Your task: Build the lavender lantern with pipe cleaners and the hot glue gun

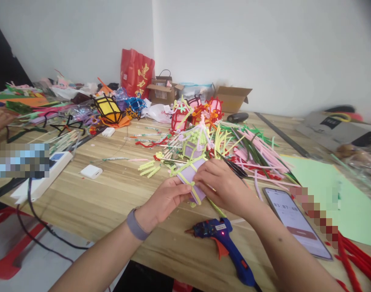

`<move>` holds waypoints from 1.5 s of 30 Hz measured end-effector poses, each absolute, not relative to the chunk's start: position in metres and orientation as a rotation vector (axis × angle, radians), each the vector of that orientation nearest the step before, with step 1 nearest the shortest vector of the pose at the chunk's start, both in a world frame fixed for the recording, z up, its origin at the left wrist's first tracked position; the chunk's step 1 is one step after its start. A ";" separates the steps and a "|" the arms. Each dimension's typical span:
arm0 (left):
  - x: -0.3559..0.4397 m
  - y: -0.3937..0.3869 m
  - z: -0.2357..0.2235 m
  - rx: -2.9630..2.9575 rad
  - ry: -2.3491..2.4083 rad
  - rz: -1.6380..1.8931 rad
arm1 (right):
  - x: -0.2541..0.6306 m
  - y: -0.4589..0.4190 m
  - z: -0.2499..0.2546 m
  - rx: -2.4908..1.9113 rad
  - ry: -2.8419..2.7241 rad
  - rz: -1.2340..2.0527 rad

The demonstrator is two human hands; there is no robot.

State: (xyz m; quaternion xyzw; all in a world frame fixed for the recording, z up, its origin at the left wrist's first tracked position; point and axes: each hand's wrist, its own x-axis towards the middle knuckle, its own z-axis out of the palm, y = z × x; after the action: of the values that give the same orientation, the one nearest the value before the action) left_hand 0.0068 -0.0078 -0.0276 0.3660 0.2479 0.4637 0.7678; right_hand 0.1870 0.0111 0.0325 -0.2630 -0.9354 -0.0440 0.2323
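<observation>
A small lilac paper lantern [188,173] edged with yellow-green pipe cleaners is held between my two hands above the table. My left hand [167,195] grips its lower left side, the thumb on the pipe-cleaner edge. From the right, my right hand [223,183] pinches its side, with the fingertips partly hidden against the paper. Just behind stands a finished-looking lantern [194,148] in lilac and green with a pale pink top. Below my right hand lies a blue glue gun [217,229] with an orange trigger and a lit red light.
A phone [296,221] lies at right beside green card [334,198] and red pipe cleaners [355,257]. Pink and green pipe cleaners [261,148] spread behind. A power strip [43,176], white charger [91,171] and yellow lantern [108,108] are at left, near another person's hand [1,119].
</observation>
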 end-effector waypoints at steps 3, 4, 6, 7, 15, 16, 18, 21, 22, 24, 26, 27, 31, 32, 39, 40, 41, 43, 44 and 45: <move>0.007 -0.007 -0.027 0.777 0.536 1.014 | 0.188 0.014 0.029 -0.723 -2.526 -0.070; 0.007 -0.007 -0.027 0.770 0.533 1.018 | 0.188 0.015 0.027 -0.719 -2.513 -0.048; 0.008 -0.006 -0.025 0.758 0.523 1.027 | 0.190 0.018 0.024 -0.717 -2.492 -0.007; 0.008 -0.006 -0.025 0.752 0.519 1.031 | 0.191 0.020 0.022 -0.721 -2.480 0.009; 0.007 -0.006 -0.028 0.743 0.536 1.046 | 0.211 0.037 0.024 -0.733 -2.365 0.116; 0.007 -0.006 -0.028 0.743 0.537 1.044 | 0.216 0.040 0.026 -0.749 -2.354 0.142; 0.007 -0.005 -0.029 0.739 0.536 1.045 | 0.225 0.043 0.029 -0.788 -2.328 0.219; 0.006 -0.005 -0.029 0.744 0.536 1.049 | 0.236 0.048 0.029 -0.837 -2.278 0.384; 0.006 -0.005 -0.029 0.749 0.538 1.049 | 0.238 0.050 0.027 -0.852 -2.251 0.441; 0.006 -0.006 -0.028 0.753 0.549 1.049 | 0.241 0.053 0.022 -0.877 -2.183 0.581; 0.006 -0.006 -0.028 0.748 0.565 1.051 | 0.242 0.057 0.015 -0.905 -2.102 0.757; 0.006 -0.007 -0.028 0.743 0.573 1.053 | 0.242 0.058 0.013 -0.924 -2.065 0.837; 0.006 -0.007 -0.028 0.732 0.589 1.055 | 0.239 0.061 0.008 -0.991 -1.975 0.960; 0.006 -0.007 -0.028 0.737 0.591 1.054 | 0.238 0.060 0.008 -0.988 -1.959 0.969; 0.006 -0.007 -0.026 0.841 0.619 1.033 | 0.234 0.057 0.013 -0.990 -1.817 1.177; 0.006 -0.007 -0.025 0.855 0.624 1.032 | 0.234 0.058 0.013 -0.995 -1.803 1.187; 0.006 -0.008 -0.024 0.867 0.626 1.034 | 0.234 0.058 0.012 -0.998 -1.802 1.183; 0.006 -0.008 -0.022 0.882 0.619 1.035 | 0.235 0.058 0.011 -0.997 -1.844 1.138; 0.006 -0.008 -0.022 0.884 0.611 1.032 | 0.235 0.059 0.010 -0.998 -1.888 1.096; 0.006 -0.008 -0.022 0.881 0.603 1.029 | 0.236 0.059 0.010 -0.999 -1.939 1.040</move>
State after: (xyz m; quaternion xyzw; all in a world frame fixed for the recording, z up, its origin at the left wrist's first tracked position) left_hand 0.0059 -0.0084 -0.0216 0.4010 0.2748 0.4687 0.7376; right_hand 0.2357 0.0586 0.0103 -0.3866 -0.7501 0.4024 0.3548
